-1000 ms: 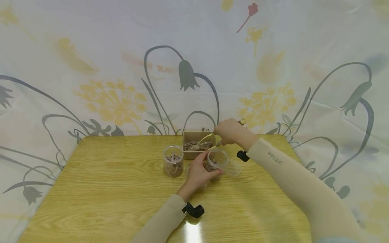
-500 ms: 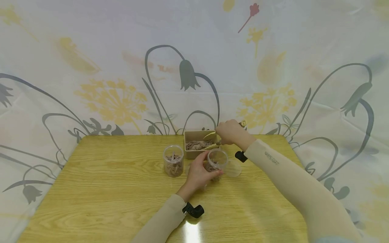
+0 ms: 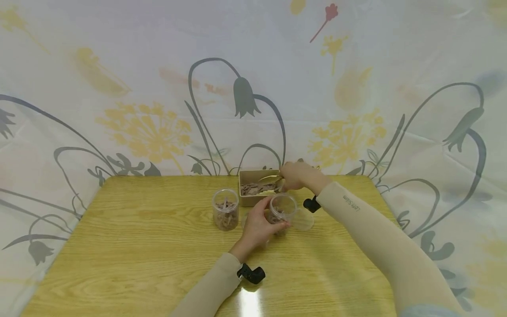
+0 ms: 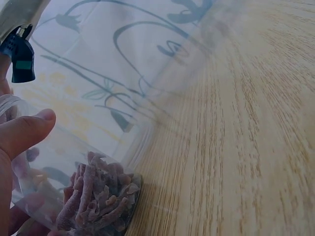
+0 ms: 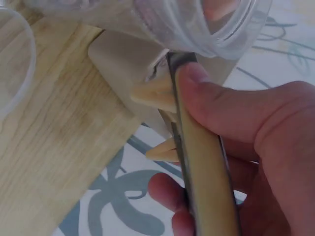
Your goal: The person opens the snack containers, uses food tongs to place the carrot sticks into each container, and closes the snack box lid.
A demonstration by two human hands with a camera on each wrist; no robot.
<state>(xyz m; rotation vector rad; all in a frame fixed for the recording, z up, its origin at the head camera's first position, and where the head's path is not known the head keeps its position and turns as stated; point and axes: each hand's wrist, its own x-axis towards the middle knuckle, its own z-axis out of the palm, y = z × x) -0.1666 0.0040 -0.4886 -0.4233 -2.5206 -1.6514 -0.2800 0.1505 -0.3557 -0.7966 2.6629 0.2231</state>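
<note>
My left hand [image 3: 259, 226] holds a clear plastic jar [image 3: 283, 204], its thumb on the near side. Dried, purplish-brown strips [image 4: 96, 196] lie in the bottom of that jar. My right hand [image 3: 298, 175] grips tongs [image 5: 204, 167] with pale yellow arms and dark metal edges, the thumb pressing on top. The tongs' two tips are spread apart inside a beige box [image 3: 247, 201] at the back of the table, among more of the strips [image 3: 251, 189]. Nothing shows between the tips in the head view.
A second clear jar [image 3: 225, 213], upright and part filled with strips, stands left of the held one. A clear round lid [image 3: 304, 220] lies on the wooden table [image 3: 150, 246] to the right. A flower-printed cloth [image 3: 158, 88] hangs behind the table's back edge.
My right hand has dropped slightly, and the tongs' tips have shifted within the box, with the lower one now among the strips. The left hand and its jar have stayed in place.
</note>
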